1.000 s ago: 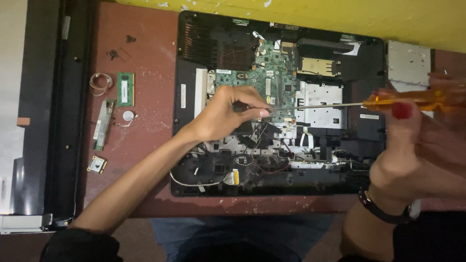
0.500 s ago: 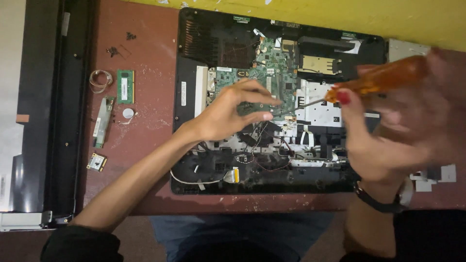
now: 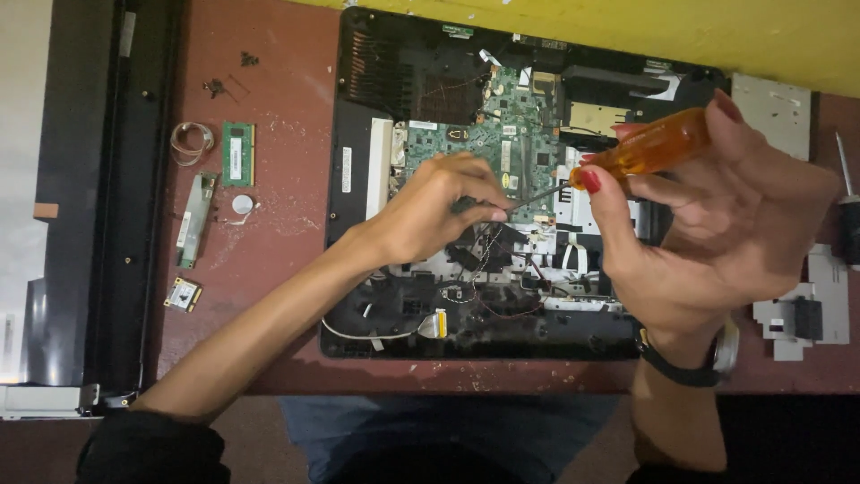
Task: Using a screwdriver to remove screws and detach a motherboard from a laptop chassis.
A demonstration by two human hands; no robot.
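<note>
Near the middle of the table, the right hand (image 3: 717,224) grips an orange-handled screwdriver (image 3: 649,148) whose tip meets the pinched fingers of the left hand (image 3: 439,211) above the opened laptop (image 3: 394,90), probably seating 1 screw, hidden under the fingers.

The worktop (image 3: 278,242) is a reddish-brown surface, dusty and a little scratched, and it fills the middle of the frame. Along the top edge, towards the upper right, runs a yellow wall (image 3: 627,27) with some chipped spots. At the far left a pale, whitish surface (image 3: 18,134) shows beside the worktop. The light is dim and even, without hard shadows.
</note>
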